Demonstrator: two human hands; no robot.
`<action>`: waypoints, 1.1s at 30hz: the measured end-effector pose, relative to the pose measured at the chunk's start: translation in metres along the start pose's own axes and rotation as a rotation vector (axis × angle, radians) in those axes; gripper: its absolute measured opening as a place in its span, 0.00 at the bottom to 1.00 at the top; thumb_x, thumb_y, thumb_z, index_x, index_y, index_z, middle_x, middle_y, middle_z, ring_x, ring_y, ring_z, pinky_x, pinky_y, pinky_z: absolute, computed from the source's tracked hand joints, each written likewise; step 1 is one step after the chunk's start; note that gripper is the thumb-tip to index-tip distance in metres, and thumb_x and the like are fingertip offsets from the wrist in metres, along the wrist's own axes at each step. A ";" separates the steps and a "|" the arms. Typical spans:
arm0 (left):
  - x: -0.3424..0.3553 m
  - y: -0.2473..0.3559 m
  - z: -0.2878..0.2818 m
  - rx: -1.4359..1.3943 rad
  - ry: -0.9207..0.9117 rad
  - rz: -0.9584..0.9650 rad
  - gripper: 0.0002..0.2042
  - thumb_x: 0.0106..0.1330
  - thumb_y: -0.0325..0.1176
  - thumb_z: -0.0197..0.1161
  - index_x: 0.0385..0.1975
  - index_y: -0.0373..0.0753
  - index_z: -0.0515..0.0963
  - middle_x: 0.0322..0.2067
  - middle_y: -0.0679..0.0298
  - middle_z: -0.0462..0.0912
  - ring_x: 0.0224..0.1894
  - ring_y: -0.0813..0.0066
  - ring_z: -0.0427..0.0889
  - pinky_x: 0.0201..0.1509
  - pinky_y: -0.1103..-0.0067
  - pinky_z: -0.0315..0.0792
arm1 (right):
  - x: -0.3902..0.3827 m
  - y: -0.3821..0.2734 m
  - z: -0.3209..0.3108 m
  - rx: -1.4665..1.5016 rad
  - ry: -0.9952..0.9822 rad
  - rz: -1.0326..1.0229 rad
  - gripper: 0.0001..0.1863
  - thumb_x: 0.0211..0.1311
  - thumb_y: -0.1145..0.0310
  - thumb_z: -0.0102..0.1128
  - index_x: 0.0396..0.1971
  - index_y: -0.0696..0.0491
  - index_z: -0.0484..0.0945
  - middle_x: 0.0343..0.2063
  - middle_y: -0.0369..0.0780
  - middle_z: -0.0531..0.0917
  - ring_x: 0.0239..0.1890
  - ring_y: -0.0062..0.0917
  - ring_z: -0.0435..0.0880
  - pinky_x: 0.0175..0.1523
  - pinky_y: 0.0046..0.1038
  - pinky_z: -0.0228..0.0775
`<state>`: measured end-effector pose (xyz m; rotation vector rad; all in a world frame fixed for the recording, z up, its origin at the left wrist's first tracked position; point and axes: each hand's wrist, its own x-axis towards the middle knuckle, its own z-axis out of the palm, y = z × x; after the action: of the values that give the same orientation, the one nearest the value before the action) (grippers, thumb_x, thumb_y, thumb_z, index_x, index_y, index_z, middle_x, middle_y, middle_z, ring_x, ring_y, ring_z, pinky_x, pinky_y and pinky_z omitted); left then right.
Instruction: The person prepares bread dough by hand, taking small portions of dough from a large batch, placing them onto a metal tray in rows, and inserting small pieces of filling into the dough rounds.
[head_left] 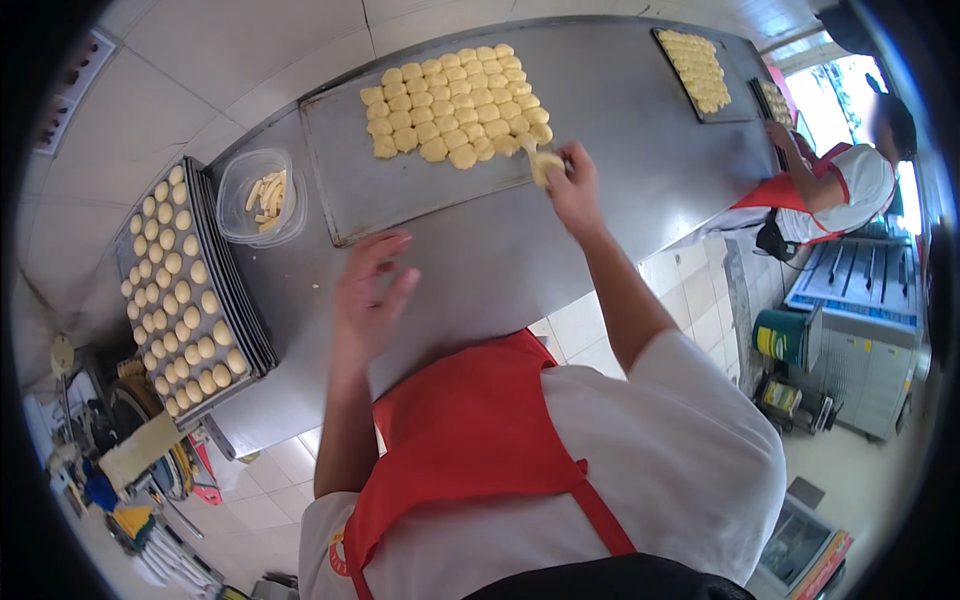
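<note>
A dark baking sheet point(350, 200) lies on the metal table, and rows of flattened yellow dough pieces point(440, 100) are packed close together over its far part. At the near right corner of these rows, my right hand point(572, 185) pinches a soft yellow piece of dough point(545, 165). A paler end of that piece reaches toward the rows; whether it touches them I cannot tell. My left hand point(368, 290) hovers over the table by the sheet's near edge, fingers apart and holding nothing. Left of the sheet, a clear plastic tub point(236, 213) holds several pale yellow sticks point(265, 197).
A stack of trays point(235, 300) stands at the table's left end, its top one filled with round dough balls point(170, 290). Another tray of dough point(695, 75) lies at the far right. Beyond it a co-worker point(840, 180) in a red apron reaches toward a further tray point(775, 103).
</note>
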<state>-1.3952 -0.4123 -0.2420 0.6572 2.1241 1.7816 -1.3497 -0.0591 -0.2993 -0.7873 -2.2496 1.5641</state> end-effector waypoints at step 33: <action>-0.047 -0.153 0.077 0.907 0.034 0.205 0.13 0.74 0.31 0.62 0.55 0.35 0.83 0.46 0.52 0.86 0.51 0.47 0.81 0.60 0.53 0.71 | -0.094 0.099 0.052 -0.631 -0.535 -0.854 0.17 0.66 0.63 0.64 0.53 0.48 0.78 0.42 0.42 0.81 0.53 0.40 0.80 0.67 0.51 0.67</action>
<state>-1.3412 -0.3915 -0.4094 1.0672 2.9379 0.8018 -1.2739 -0.1284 -0.4036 0.5487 -2.8888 0.6913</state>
